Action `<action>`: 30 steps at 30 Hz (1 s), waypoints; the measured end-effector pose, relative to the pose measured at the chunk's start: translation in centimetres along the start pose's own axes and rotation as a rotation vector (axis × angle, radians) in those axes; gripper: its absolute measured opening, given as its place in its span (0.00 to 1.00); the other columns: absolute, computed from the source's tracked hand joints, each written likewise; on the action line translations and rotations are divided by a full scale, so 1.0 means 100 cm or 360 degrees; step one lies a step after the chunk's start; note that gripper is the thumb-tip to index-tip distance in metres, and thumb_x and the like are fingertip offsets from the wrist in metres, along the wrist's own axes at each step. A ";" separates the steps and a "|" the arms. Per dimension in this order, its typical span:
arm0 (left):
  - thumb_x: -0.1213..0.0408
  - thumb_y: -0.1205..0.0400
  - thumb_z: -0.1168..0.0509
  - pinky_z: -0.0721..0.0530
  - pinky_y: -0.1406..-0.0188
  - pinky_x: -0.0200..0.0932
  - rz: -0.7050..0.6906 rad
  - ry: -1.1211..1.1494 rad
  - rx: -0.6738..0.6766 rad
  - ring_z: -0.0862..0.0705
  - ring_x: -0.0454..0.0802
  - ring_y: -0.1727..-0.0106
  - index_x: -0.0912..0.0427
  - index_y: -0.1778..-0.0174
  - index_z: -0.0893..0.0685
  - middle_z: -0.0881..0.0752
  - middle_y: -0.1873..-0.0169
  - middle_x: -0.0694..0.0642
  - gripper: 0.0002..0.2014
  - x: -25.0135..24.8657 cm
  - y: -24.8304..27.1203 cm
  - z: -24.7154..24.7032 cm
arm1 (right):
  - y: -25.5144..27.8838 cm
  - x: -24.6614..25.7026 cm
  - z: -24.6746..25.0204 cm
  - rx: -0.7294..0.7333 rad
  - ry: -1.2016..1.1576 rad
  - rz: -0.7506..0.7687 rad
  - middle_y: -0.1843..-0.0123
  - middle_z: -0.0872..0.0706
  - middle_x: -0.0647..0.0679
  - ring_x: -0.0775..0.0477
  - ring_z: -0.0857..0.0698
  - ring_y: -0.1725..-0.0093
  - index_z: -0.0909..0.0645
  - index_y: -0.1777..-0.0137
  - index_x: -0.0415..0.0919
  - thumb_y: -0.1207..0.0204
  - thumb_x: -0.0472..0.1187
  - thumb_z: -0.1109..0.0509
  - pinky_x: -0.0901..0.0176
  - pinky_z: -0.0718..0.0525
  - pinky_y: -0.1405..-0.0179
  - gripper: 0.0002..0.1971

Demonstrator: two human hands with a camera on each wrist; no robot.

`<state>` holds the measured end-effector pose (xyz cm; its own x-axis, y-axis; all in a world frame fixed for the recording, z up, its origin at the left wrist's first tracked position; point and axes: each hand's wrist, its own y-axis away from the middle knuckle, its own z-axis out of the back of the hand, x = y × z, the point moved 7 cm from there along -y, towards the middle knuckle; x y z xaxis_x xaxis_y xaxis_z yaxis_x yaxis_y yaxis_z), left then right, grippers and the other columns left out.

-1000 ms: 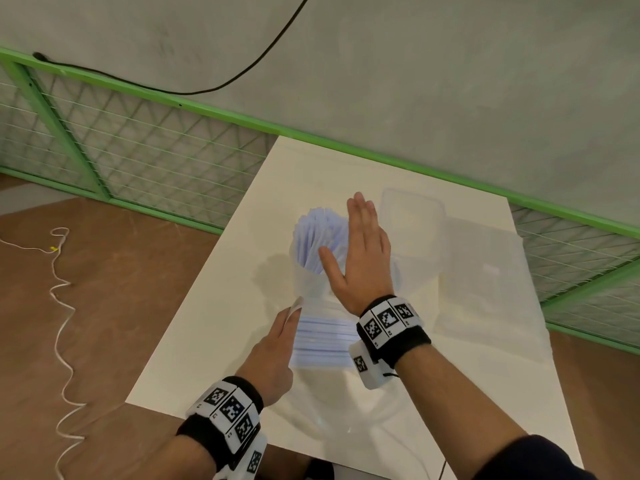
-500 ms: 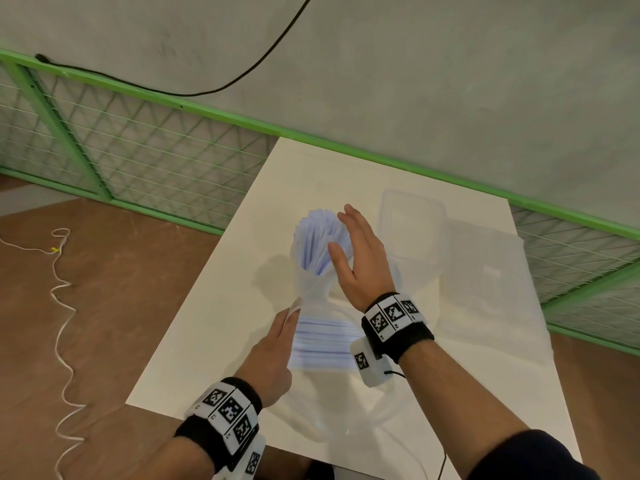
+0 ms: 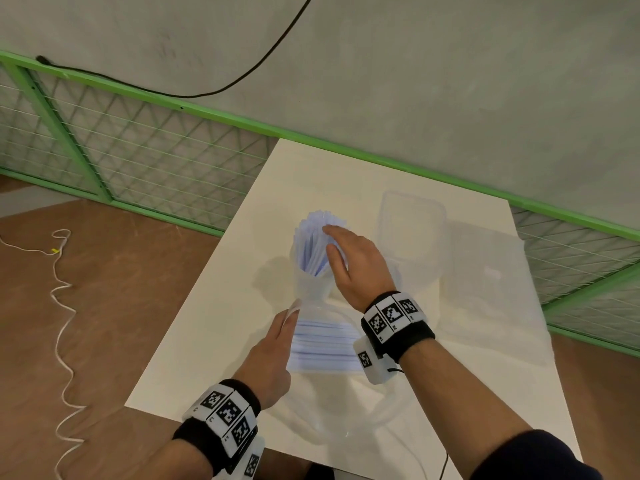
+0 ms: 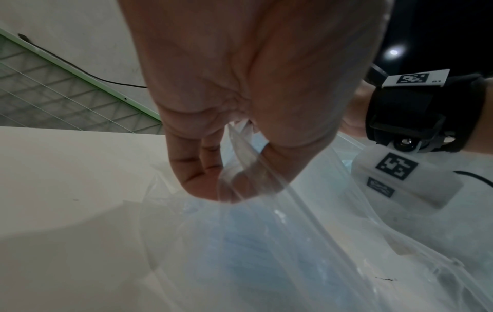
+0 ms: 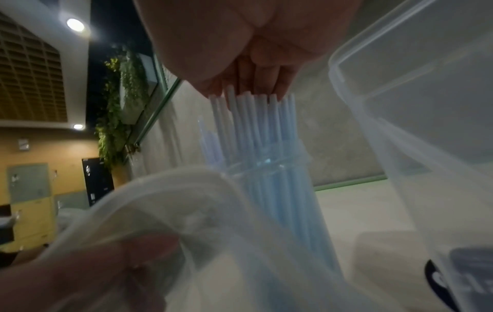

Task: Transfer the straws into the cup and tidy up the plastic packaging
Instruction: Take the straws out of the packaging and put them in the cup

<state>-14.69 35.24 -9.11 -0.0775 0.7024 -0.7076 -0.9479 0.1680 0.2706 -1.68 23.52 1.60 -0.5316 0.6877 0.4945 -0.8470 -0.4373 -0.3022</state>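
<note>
A clear cup stands mid-table, packed with pale blue straws that fan out above its rim. My right hand reaches over them, fingers nearly straight and fingertips resting on the straw tops; it grips nothing. Nearer me lies a clear plastic bag with a flat layer of more straws inside. My left hand pinches the bag's open edge between thumb and fingers, as the left wrist view shows. The cup's base is hidden behind the raised bag film.
A clear lidded plastic box stands just right of the cup, close to my right hand. A second flat plastic sheet lies at the table's right. The white table ends near a green mesh fence and wall.
My right hand has tipped forward and down, from standing upright beside the straws to lying over their tops. The left hand keeps its pinch on the bag edge.
</note>
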 end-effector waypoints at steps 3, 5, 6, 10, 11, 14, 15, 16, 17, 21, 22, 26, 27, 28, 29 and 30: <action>0.82 0.27 0.40 0.18 0.41 0.42 0.0020 -0.0011 -0.0002 0.20 0.51 0.36 0.46 0.15 0.60 0.58 0.17 0.36 0.51 -0.002 0.000 0.001 | 0.000 0.004 0.005 -0.0074 0.0097 0.0034 0.18 0.30 0.46 0.47 0.36 0.17 0.34 0.19 0.41 0.15 0.54 0.49 0.53 0.40 0.21 0.29; 0.82 0.27 0.40 0.17 0.43 0.40 0.0025 -0.0007 0.0009 0.19 0.50 0.39 0.46 0.15 0.60 0.58 0.18 0.36 0.51 -0.002 0.001 0.000 | -0.001 0.006 -0.003 0.0038 0.0244 0.0046 0.15 0.37 0.48 0.48 0.44 0.14 0.40 0.16 0.42 0.16 0.59 0.52 0.51 0.46 0.18 0.33; 0.82 0.28 0.40 0.18 0.44 0.39 0.0023 0.0000 0.0016 0.19 0.50 0.41 0.47 0.15 0.59 0.57 0.18 0.36 0.51 -0.003 0.001 0.000 | -0.001 0.007 -0.010 0.0123 0.0344 0.0051 0.14 0.41 0.49 0.49 0.47 0.14 0.42 0.15 0.42 0.17 0.61 0.55 0.48 0.47 0.17 0.35; 0.82 0.28 0.41 0.18 0.49 0.36 0.0019 0.0000 0.0033 0.19 0.50 0.41 0.46 0.15 0.60 0.57 0.17 0.37 0.51 -0.002 0.000 -0.003 | -0.008 0.007 -0.018 0.0173 0.0427 0.0049 0.12 0.50 0.53 0.52 0.55 0.13 0.49 0.13 0.45 0.16 0.61 0.59 0.50 0.53 0.16 0.34; 0.82 0.28 0.41 0.17 0.48 0.37 0.0019 0.0003 0.0039 0.19 0.51 0.39 0.46 0.16 0.60 0.57 0.17 0.37 0.51 -0.003 0.000 -0.004 | -0.010 0.007 -0.019 0.0198 0.0458 0.0033 0.12 0.51 0.54 0.52 0.56 0.13 0.50 0.13 0.46 0.16 0.62 0.59 0.48 0.54 0.16 0.34; 0.82 0.29 0.42 0.15 0.45 0.43 0.0018 0.0024 0.0071 0.19 0.52 0.39 0.45 0.16 0.61 0.57 0.18 0.37 0.52 -0.007 -0.001 -0.007 | -0.016 0.015 -0.015 0.0238 0.0551 0.0010 0.12 0.51 0.57 0.51 0.58 0.13 0.48 0.14 0.49 0.17 0.65 0.59 0.41 0.54 0.17 0.35; 0.82 0.28 0.42 0.15 0.48 0.42 0.0020 0.0027 0.0077 0.19 0.53 0.42 0.45 0.16 0.61 0.56 0.17 0.37 0.51 -0.009 -0.001 -0.007 | -0.017 0.021 -0.007 0.0155 0.0488 0.0017 0.12 0.49 0.57 0.51 0.56 0.13 0.44 0.15 0.49 0.16 0.64 0.57 0.43 0.54 0.18 0.33; 0.82 0.28 0.42 0.17 0.52 0.40 0.0027 0.0025 0.0074 0.19 0.52 0.47 0.45 0.16 0.61 0.56 0.18 0.38 0.51 -0.010 -0.001 -0.006 | -0.014 0.031 0.007 0.0018 0.0412 0.0060 0.13 0.43 0.55 0.50 0.50 0.14 0.38 0.17 0.48 0.15 0.60 0.54 0.45 0.51 0.21 0.30; 0.81 0.27 0.41 0.21 0.57 0.37 0.0044 0.0016 0.0069 0.20 0.51 0.53 0.45 0.16 0.61 0.56 0.18 0.38 0.50 -0.011 -0.002 -0.006 | -0.009 0.044 0.021 -0.0147 0.0344 0.0157 0.17 0.33 0.52 0.48 0.39 0.17 0.29 0.22 0.47 0.15 0.54 0.49 0.47 0.44 0.25 0.25; 0.80 0.27 0.41 0.28 0.67 0.32 0.0101 -0.0004 0.0062 0.24 0.49 0.61 0.46 0.16 0.59 0.54 0.18 0.41 0.49 -0.006 -0.004 -0.005 | 0.054 0.081 0.027 -0.0279 0.0068 0.0597 0.59 0.12 0.46 0.43 0.16 0.62 0.15 0.56 0.39 0.30 0.31 0.42 0.55 0.22 0.62 0.14; 0.81 0.28 0.42 0.25 0.67 0.32 0.0081 0.0035 0.0071 0.21 0.49 0.60 0.45 0.16 0.59 0.53 0.18 0.40 0.50 -0.005 -0.004 -0.006 | 0.072 0.080 0.013 -0.0110 0.0106 0.0559 0.63 0.13 0.47 0.42 0.16 0.66 0.15 0.59 0.40 0.31 0.32 0.43 0.55 0.22 0.69 0.14; 0.83 0.30 0.42 0.15 0.50 0.46 -0.0001 0.0063 0.0112 0.18 0.53 0.39 0.43 0.16 0.61 0.56 0.18 0.35 0.53 -0.009 -0.006 -0.013 | 0.134 0.018 -0.068 0.0827 0.0439 -0.0038 0.44 0.15 0.42 0.36 0.16 0.48 0.19 0.39 0.40 0.26 0.31 0.39 0.46 0.18 0.59 0.16; 0.82 0.30 0.42 0.15 0.48 0.47 -0.0004 0.0062 0.0114 0.20 0.53 0.37 0.43 0.16 0.60 0.55 0.18 0.36 0.53 -0.012 -0.007 -0.015 | 0.143 0.005 -0.079 0.0861 0.0518 -0.0091 0.40 0.16 0.42 0.36 0.16 0.47 0.20 0.36 0.40 0.28 0.32 0.33 0.46 0.18 0.58 0.20; 0.82 0.30 0.41 0.15 0.47 0.47 -0.0005 0.0059 0.0119 0.20 0.53 0.36 0.44 0.16 0.60 0.55 0.18 0.37 0.52 -0.014 -0.008 -0.017 | 0.151 -0.006 -0.087 0.0875 0.0567 -0.0130 0.40 0.15 0.44 0.38 0.14 0.49 0.19 0.36 0.41 0.33 0.33 0.27 0.48 0.16 0.59 0.23; 0.82 0.30 0.41 0.15 0.48 0.46 -0.0008 0.0061 0.0124 0.19 0.53 0.38 0.45 0.16 0.59 0.54 0.18 0.37 0.52 -0.016 -0.008 -0.019 | 0.157 -0.015 -0.095 0.0925 0.0644 -0.0189 0.42 0.14 0.46 0.41 0.13 0.52 0.17 0.37 0.42 0.39 0.36 0.22 0.51 0.15 0.61 0.27; 0.82 0.30 0.41 0.15 0.49 0.46 -0.0012 0.0065 0.0129 0.18 0.53 0.40 0.45 0.16 0.59 0.54 0.18 0.37 0.51 -0.017 -0.009 -0.021 | 0.161 -0.022 -0.101 0.0914 0.0705 -0.0224 0.43 0.13 0.48 0.44 0.13 0.54 0.15 0.38 0.43 0.43 0.39 0.19 0.53 0.14 0.63 0.29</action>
<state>-14.38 32.44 -9.45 -0.0845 0.6725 -0.7352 -0.9205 0.2299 0.3161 -14.23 20.82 -12.62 -0.4746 0.8761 0.0848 -0.8342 -0.4785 0.2743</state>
